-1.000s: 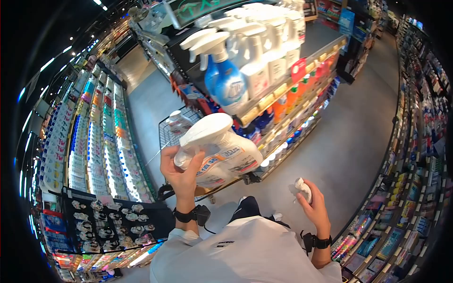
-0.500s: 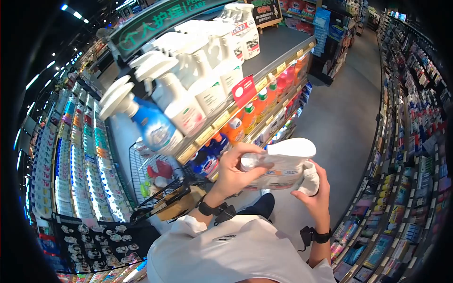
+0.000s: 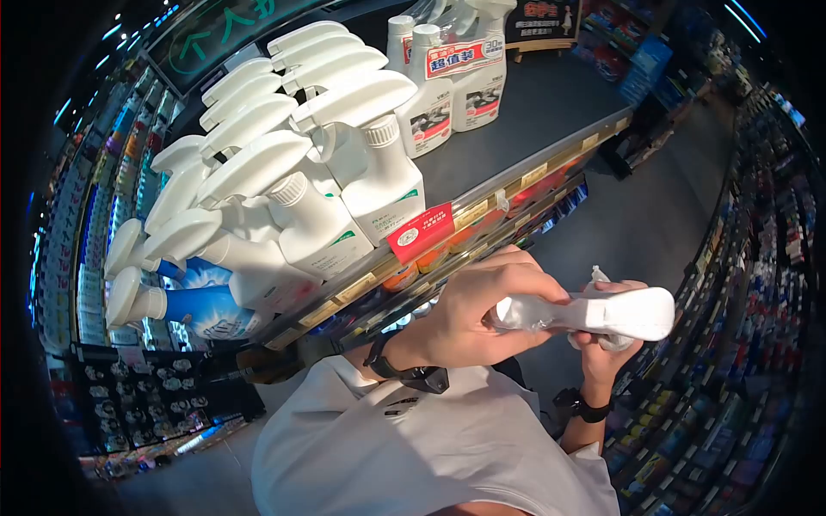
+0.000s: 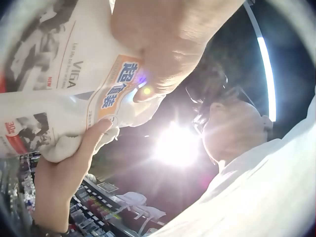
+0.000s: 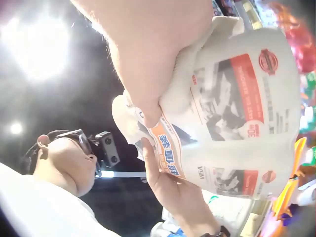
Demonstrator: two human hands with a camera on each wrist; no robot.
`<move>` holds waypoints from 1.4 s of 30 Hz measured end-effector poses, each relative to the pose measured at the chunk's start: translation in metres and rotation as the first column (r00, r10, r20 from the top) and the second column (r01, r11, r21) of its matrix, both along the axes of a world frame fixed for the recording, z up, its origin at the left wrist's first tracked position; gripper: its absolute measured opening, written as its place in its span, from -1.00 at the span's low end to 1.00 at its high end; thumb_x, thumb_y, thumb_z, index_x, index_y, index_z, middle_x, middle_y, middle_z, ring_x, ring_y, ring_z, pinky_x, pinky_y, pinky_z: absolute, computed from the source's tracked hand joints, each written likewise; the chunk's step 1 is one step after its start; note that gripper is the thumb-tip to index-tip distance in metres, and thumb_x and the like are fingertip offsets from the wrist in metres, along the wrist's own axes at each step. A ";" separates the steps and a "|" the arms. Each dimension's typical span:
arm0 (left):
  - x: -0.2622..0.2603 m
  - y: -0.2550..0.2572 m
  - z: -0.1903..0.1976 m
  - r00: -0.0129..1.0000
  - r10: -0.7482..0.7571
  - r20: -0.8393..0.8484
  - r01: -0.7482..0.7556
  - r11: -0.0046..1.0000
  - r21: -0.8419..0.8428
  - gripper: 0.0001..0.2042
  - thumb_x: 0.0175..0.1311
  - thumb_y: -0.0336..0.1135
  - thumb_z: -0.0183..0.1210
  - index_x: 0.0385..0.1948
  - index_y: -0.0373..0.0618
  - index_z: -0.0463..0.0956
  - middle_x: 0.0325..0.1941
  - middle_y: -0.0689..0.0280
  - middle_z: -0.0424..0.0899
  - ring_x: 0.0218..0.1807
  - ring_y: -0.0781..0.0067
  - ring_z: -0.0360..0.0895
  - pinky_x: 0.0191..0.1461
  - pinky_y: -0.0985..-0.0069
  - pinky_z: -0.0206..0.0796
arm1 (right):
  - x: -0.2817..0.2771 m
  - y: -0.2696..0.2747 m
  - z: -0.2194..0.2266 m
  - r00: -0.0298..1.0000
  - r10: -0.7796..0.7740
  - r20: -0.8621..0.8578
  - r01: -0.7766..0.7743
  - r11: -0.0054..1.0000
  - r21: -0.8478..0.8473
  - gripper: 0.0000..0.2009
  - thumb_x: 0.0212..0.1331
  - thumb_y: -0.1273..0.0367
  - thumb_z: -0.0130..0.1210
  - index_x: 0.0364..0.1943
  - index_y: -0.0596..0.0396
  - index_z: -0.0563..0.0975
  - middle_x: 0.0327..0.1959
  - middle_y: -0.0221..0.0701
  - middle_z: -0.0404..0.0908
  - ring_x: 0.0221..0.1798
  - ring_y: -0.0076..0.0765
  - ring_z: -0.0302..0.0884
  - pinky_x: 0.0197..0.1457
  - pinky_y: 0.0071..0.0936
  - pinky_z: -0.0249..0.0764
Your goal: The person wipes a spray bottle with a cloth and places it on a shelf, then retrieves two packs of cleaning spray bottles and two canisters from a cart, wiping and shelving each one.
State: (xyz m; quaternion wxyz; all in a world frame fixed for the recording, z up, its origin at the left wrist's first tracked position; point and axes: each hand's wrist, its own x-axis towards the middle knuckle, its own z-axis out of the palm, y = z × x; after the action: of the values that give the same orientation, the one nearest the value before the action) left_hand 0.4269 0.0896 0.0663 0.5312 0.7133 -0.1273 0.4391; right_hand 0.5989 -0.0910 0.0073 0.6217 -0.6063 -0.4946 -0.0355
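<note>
Head view: a twin pack of white spray bottles is held in front of the chest, just near of the shelf edge, its trigger head pointing right. The left hand curls over the neck end from above. The right hand comes up from below with a white cloth pressed against the pack's underside.

Left wrist view: left thumb and fingers are closed round the pack, which is bound in printed film with an orange band. The right hand's fingers lie along the lower edge over the cloth.

Right wrist view: right hand bunches the cloth against the pack's shoulder; left fingers support the banded side.

Handling, as a judgement: two full bottles make it moderately heavy. The bodies are stiff plastic and not fragile, but the glossy film probably slips. The necks under the triggers, or the waist between the bottles, offer the surest hold; the trigger heads could flex or fire.

Grip state: left hand wrapped tight on the pack. Right hand narrow, pinching the cloth and bearing on the pack through it.

Surroundings: rows of white trigger sprayers stand on the top shelf to the left and far, with a red price tag on the rail.
</note>
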 end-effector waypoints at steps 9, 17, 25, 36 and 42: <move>0.062 0.012 0.031 0.879 0.426 0.216 -0.460 0.876 0.142 -0.52 -0.09 -0.49 0.54 -0.06 -0.12 0.58 -0.25 0.23 0.71 -0.31 0.23 0.62 -0.18 0.33 0.35 | 0.107 0.097 0.031 0.949 0.048 0.312 -0.048 0.999 -0.008 -0.69 -0.06 0.28 0.38 -0.18 0.01 0.64 -0.26 -0.49 0.60 -0.04 -0.25 0.37 0.12 -0.35 0.37; 0.112 0.035 0.070 0.752 0.582 0.309 -0.650 0.732 0.205 -0.60 -0.02 -0.38 0.48 -0.07 -0.14 0.64 -0.23 0.26 0.77 -0.33 0.26 0.64 -0.18 0.32 0.36 | 0.185 0.173 0.068 0.867 0.229 0.442 -0.299 0.949 0.096 -0.62 -0.09 0.25 0.42 -0.12 -0.02 0.67 -0.24 -0.56 0.65 0.02 -0.28 0.29 0.20 -0.40 0.27; 0.141 0.074 0.062 0.477 0.802 0.360 -0.877 0.458 0.143 -0.37 -0.11 -0.40 0.50 0.12 -0.19 0.50 -0.11 0.23 0.77 -0.23 0.32 0.75 -0.13 0.42 0.53 | 0.188 0.243 0.065 0.753 0.658 -0.014 -0.629 0.725 0.280 -0.26 0.06 0.17 0.59 0.22 0.29 0.46 0.15 -0.24 0.54 0.13 -0.19 0.61 0.24 -0.20 0.58; 0.149 0.115 0.044 0.335 0.937 0.093 -0.942 0.333 0.038 -0.37 0.09 -0.44 0.48 0.20 -0.22 0.32 -0.22 0.19 0.66 -0.13 0.32 0.68 -0.10 0.45 0.52 | 0.184 0.305 0.067 0.716 0.681 0.158 -0.688 0.725 -0.008 -0.50 -0.06 0.35 0.59 -0.04 0.28 0.63 -0.10 -0.29 0.68 0.03 -0.11 0.43 0.13 -0.21 0.41; 0.144 0.129 0.037 0.325 0.945 0.040 -0.936 0.315 0.157 -0.25 0.21 -0.38 0.44 0.40 -0.26 0.18 -0.11 0.13 0.59 -0.11 0.30 0.61 -0.08 0.41 0.46 | 0.182 0.306 0.065 0.749 0.645 0.148 -0.646 0.762 -0.050 -0.51 -0.04 0.34 0.58 -0.04 0.29 0.63 -0.10 -0.28 0.68 0.02 -0.10 0.45 0.12 -0.21 0.42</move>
State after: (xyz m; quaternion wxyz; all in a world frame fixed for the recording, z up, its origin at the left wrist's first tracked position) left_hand 0.5708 0.2188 0.1030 0.1256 0.7049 0.2933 0.6335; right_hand 0.7806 0.2146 0.0724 0.5561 -0.3922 -0.7207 0.1328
